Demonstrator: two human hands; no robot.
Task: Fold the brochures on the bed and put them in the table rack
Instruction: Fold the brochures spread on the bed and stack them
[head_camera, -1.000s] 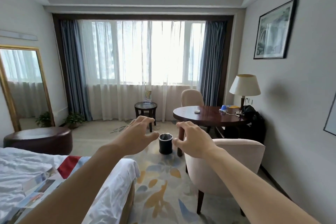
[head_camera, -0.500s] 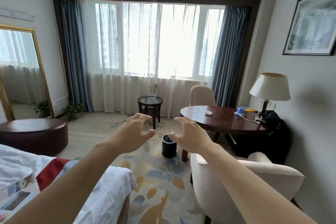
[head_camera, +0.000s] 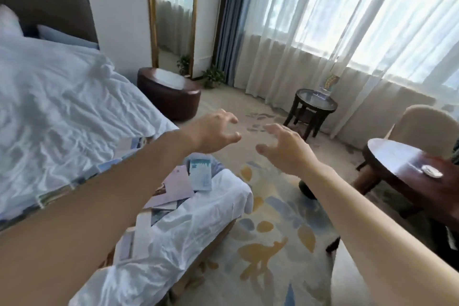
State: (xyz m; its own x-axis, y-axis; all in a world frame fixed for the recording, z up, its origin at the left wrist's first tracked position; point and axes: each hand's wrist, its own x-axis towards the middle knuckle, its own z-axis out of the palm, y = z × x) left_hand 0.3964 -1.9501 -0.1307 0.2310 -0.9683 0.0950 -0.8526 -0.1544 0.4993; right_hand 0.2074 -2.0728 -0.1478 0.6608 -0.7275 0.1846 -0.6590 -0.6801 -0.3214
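Observation:
Several brochures (head_camera: 181, 185) lie spread on the foot of the white bed (head_camera: 57, 112), partly hidden under my left forearm; a small blue-green one (head_camera: 200, 173) lies nearest the bed's corner. My left hand (head_camera: 213, 133) hovers above the bed's corner, fingers spread, holding nothing. My right hand (head_camera: 285, 148) is stretched out over the carpet, also open and holding nothing. On the small round glass-topped table (head_camera: 313, 104) by the curtain stands a clear rack (head_camera: 326, 87) with something colourful in it.
A dark round wooden table (head_camera: 402, 169) with a small white object stands at the right, a beige chair (head_camera: 427, 124) behind it. A dark ottoman (head_camera: 169, 92) and a gold-framed mirror (head_camera: 173, 12) are past the bed. Patterned carpet (head_camera: 268, 231) lies between bed and tables.
The view has swung left and down: the bed and the brochures now fill the left, the window has shifted right. Both hands stay outstretched and holding nothing.

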